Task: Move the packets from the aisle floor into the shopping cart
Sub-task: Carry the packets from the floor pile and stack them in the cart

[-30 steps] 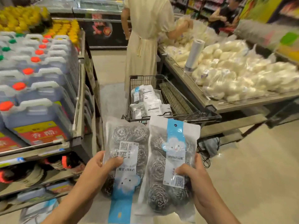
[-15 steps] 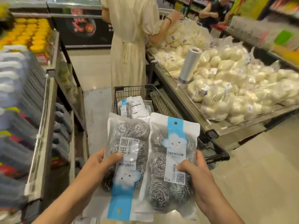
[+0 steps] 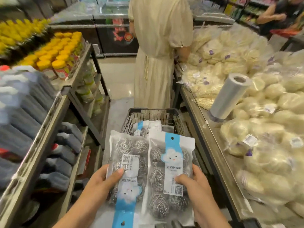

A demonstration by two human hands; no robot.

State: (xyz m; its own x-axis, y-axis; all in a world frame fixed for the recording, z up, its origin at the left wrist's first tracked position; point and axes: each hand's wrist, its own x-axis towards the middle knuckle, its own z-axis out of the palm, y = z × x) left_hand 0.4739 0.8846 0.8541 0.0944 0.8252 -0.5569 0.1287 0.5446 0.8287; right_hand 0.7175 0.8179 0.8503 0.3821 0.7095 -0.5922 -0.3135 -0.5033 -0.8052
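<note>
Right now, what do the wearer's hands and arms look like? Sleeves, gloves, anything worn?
Both bare: the left hand and right hand have no gloves, and no rings show on the visible fingers. No watch or band shows at either wrist. Both forearms are uncovered down to the frame edge, with no sleeve in view. Nails are short and unpainted.

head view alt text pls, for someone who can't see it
Two hands hold two packets of steel scourers side by side above a wire cart that already holds similar packets: the left hand grips the left packet, the right hand the right packet. Shelves of bottles line the left, bagged dough the right, and a shopper in a cream dress stands ahead.
</note>
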